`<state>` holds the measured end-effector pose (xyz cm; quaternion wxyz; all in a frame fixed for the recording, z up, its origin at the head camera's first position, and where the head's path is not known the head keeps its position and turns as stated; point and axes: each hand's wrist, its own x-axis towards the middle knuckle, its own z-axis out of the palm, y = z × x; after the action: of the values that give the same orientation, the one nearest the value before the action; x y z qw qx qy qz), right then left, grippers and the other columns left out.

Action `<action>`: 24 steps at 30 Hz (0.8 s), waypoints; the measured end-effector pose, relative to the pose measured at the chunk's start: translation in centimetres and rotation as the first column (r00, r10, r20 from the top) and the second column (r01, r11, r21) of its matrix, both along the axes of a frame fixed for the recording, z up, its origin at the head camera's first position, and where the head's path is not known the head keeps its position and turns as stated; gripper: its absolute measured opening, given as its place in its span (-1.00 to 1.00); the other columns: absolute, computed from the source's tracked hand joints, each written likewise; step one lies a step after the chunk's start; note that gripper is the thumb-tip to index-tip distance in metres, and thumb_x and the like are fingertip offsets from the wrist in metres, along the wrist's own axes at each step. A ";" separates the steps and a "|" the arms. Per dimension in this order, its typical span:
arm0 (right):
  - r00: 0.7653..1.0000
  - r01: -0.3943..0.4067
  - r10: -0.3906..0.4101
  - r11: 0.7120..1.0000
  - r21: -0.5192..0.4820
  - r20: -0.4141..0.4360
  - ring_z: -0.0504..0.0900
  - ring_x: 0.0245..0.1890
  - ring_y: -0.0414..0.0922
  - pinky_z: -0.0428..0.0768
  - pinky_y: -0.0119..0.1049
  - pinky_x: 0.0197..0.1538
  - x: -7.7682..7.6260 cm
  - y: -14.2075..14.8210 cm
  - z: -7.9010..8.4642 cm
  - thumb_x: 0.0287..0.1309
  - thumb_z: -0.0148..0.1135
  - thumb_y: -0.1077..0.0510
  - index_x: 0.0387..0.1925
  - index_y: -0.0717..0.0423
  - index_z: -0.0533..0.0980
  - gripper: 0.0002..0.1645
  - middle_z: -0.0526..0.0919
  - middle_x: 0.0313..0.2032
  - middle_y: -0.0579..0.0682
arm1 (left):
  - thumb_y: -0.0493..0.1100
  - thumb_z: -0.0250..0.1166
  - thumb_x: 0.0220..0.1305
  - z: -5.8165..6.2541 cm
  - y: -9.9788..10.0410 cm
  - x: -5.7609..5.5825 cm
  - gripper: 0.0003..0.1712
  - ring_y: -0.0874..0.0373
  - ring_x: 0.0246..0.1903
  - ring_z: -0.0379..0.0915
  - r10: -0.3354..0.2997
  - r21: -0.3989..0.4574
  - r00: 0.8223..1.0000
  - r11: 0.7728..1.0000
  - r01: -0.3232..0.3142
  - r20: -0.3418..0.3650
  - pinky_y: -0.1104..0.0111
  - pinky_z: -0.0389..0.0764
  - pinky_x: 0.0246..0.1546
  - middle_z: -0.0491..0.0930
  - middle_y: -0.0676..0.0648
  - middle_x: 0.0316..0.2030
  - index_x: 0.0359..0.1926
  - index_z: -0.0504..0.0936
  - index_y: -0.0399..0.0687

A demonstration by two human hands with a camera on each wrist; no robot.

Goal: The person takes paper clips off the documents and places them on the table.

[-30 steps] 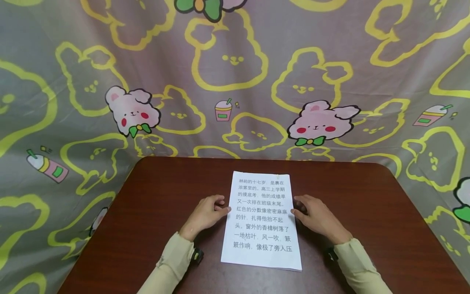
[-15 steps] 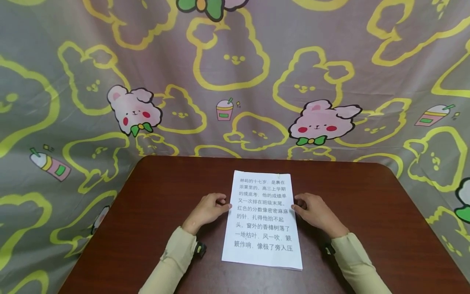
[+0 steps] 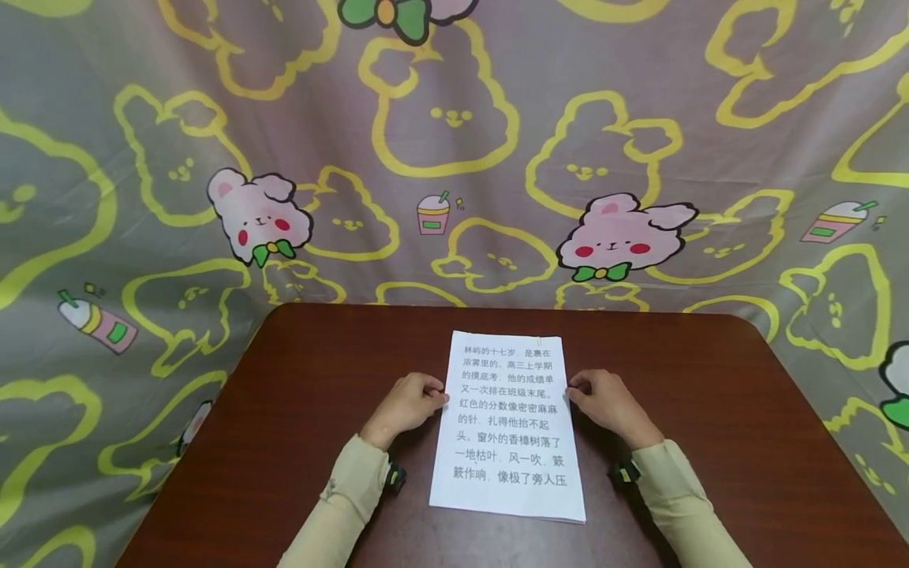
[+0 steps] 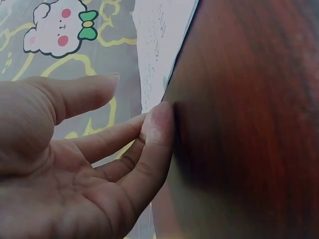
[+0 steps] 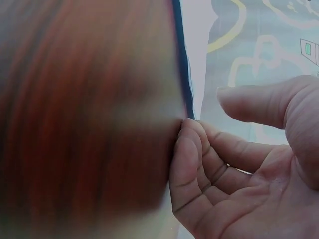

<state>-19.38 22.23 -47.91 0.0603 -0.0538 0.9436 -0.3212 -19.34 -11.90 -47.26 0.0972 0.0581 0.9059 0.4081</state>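
Note:
A stack of white paper sheets (image 3: 507, 501) printed with large dark Chinese characters lies flat on the table, its long sides running away from me. At its left edge rests my left hand (image 3: 406, 408), fingertips touching the side of the sheets. My right hand (image 3: 612, 406) mirrors it at the right edge. In the left wrist view the thumb (image 4: 94, 94) is raised apart from the bent fingers, which meet the paper edge (image 4: 164, 45). Likewise in the right wrist view, the thumb (image 5: 259, 103) stands off while the fingertips meet the paper edge (image 5: 192, 94).
A small yellowish paper clip (image 3: 539, 341) sits at the top right of the stack. The dark red-brown table (image 3: 319, 347) has rounded far corners. Behind it hangs a grey curtain (image 3: 490, 201) with yellow outlines and pink rabbits. Dark bands with devices are on both wrists.
Both forearms have shifted slightly inward toward the paper, while the fingertips stay at its two side edges. The stack has hardly moved.

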 end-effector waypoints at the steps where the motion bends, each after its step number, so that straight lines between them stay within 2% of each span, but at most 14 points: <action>1: 1.000 -0.002 0.002 1.000 -0.004 -0.008 0.59 -0.36 -0.08 0.52 -0.24 -0.32 -0.1 -0.1 0.0 0.35 0.29 0.20 -0.09 0.38 0.65 -0.73 0.75 -0.24 0.19 | -0.22 0.37 0.37 0.0 0.0 0.0 -0.70 0.20 -0.44 0.59 0.003 0.009 1.000 1.000 -0.003 0.011 0.42 0.55 -0.38 0.70 -0.13 -0.30 -0.01 0.70 -0.37; 14: 1.000 0.026 -0.026 0.999 -0.027 0.010 0.51 -0.46 -0.11 0.45 -0.28 -0.39 -0.5 -1.1 -0.3 0.34 0.30 0.23 -0.19 0.36 0.64 -0.80 0.72 -0.32 0.15 | -0.24 0.36 0.37 0.2 0.3 -0.2 -0.77 0.19 -0.44 0.54 -0.004 0.018 1.000 1.000 0.003 0.028 0.43 0.47 -0.43 0.66 -0.11 -0.38 -0.10 0.72 -0.38; 24: 0.998 0.059 -0.057 0.997 -0.049 0.037 0.47 -0.52 -0.12 0.41 -0.28 -0.43 -0.7 -1.3 -0.4 0.33 0.33 0.21 -0.26 0.32 0.62 -0.82 0.66 -0.40 0.11 | -0.22 0.37 0.37 0.1 0.2 -0.2 -0.71 0.16 -0.39 0.63 0.014 0.055 0.998 0.998 -0.017 0.064 0.39 0.59 -0.35 0.69 -0.13 -0.29 -0.03 0.70 -0.40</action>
<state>-20.12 20.93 -48.26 0.0665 -0.0220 0.9351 -0.3475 -19.56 -11.65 -47.18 0.1211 0.0407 0.8911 0.4354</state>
